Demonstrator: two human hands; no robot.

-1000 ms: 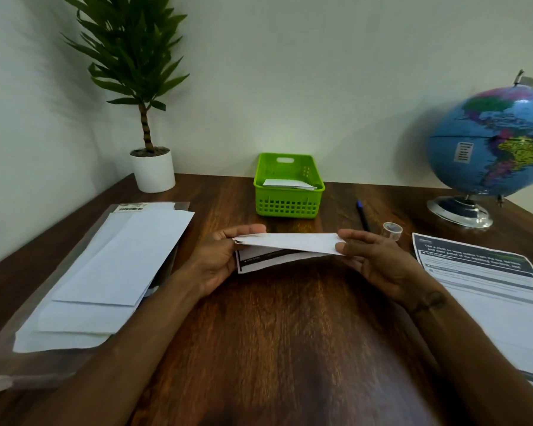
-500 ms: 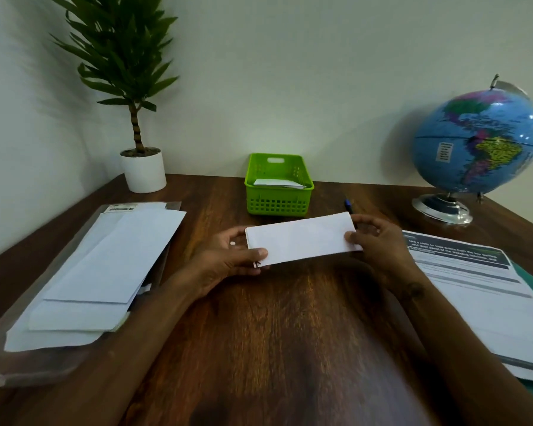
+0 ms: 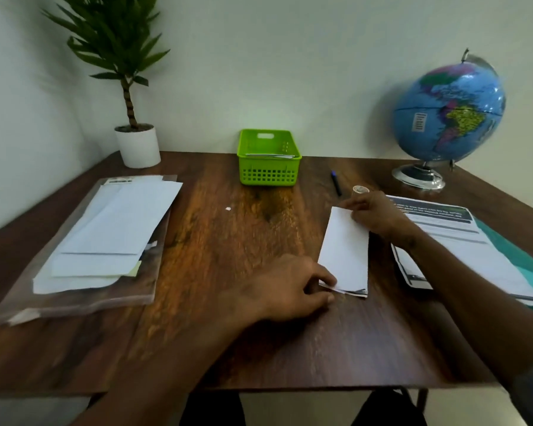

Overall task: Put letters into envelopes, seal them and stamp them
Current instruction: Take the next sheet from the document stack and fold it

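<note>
A folded white letter (image 3: 346, 250) lies lengthwise on the wooden desk (image 3: 228, 272), right of centre. My left hand (image 3: 293, 287) pinches its near end, where dark print shows at the edge. My right hand (image 3: 374, 212) holds its far end between fingers and thumb. A stack of white envelopes (image 3: 111, 235) lies on a clear plastic sleeve at the left. More printed letter sheets (image 3: 450, 238) are stacked at the right, partly under my right forearm.
A green basket (image 3: 268, 158) with papers inside stands at the back centre. A pen (image 3: 336, 182) and a small roll (image 3: 360, 189) lie behind my right hand. A globe (image 3: 450, 115) is back right, a potted plant (image 3: 136, 142) back left.
The folded letter was held crosswise in the middle of the desk; it has been turned lengthwise and moved to the right, down onto the desk. Both hands kept hold of it.
</note>
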